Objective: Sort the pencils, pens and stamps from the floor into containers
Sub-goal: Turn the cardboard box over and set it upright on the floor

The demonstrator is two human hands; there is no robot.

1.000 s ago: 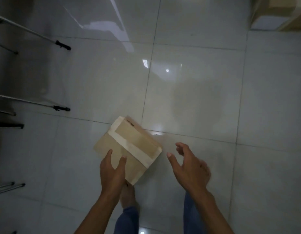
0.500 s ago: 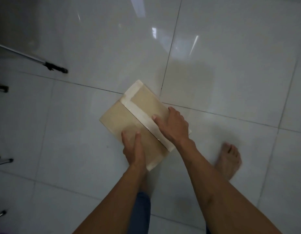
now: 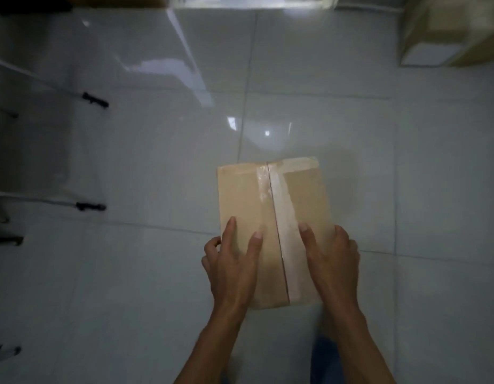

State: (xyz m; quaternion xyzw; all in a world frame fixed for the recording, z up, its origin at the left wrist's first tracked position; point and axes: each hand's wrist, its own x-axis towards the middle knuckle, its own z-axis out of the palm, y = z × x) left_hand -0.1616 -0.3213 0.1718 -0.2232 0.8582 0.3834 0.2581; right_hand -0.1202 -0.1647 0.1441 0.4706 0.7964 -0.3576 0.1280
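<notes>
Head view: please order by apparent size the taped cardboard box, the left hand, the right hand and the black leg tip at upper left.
1. taped cardboard box
2. left hand and right hand, about alike, so unranked
3. black leg tip

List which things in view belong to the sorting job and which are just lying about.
Job in hand: box, taped along its seam; left hand and right hand, both gripping it. No pens, pencils or stamps show.

Lying about: stand legs at the left; far box at the top right.
</notes>
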